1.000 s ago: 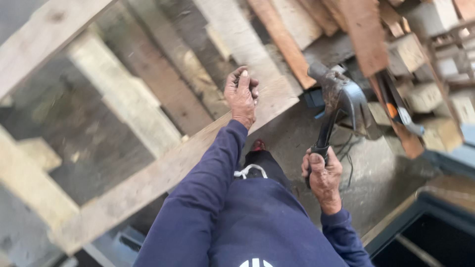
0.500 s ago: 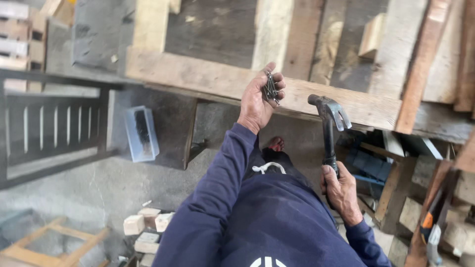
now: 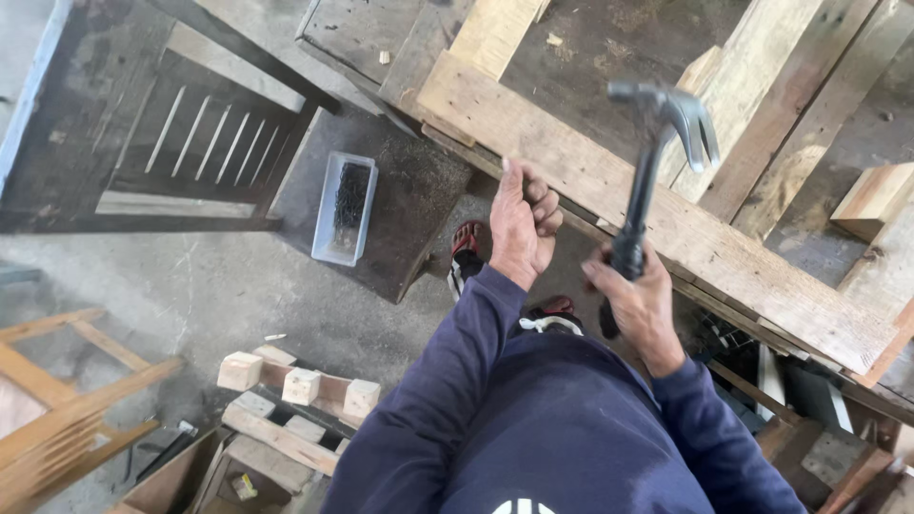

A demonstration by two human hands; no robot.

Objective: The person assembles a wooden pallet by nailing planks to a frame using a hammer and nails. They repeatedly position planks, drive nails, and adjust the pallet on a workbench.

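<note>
My right hand (image 3: 636, 295) grips the black handle of a claw hammer (image 3: 657, 133), its steel head raised above a long pale wooden plank (image 3: 666, 219) of a pallet frame. My left hand (image 3: 522, 221) is curled just in front of that plank's near edge, fingers closed; whether it holds anything I cannot make out. Both arms wear dark blue sleeves. A foot in a red and black sandal (image 3: 465, 249) shows below the left hand.
A clear plastic tray of dark nails (image 3: 345, 207) lies on the concrete floor to the left. A dark slatted wooden frame (image 3: 162, 152) stands at upper left. Small wood blocks (image 3: 300, 385) and pallet pieces sit at lower left, more boards at right.
The view has swung so the plank now runs diagonally. My right hand has lifted the hammer higher over the plank. My left hand has dropped from the plank's edge and curled tighter.
</note>
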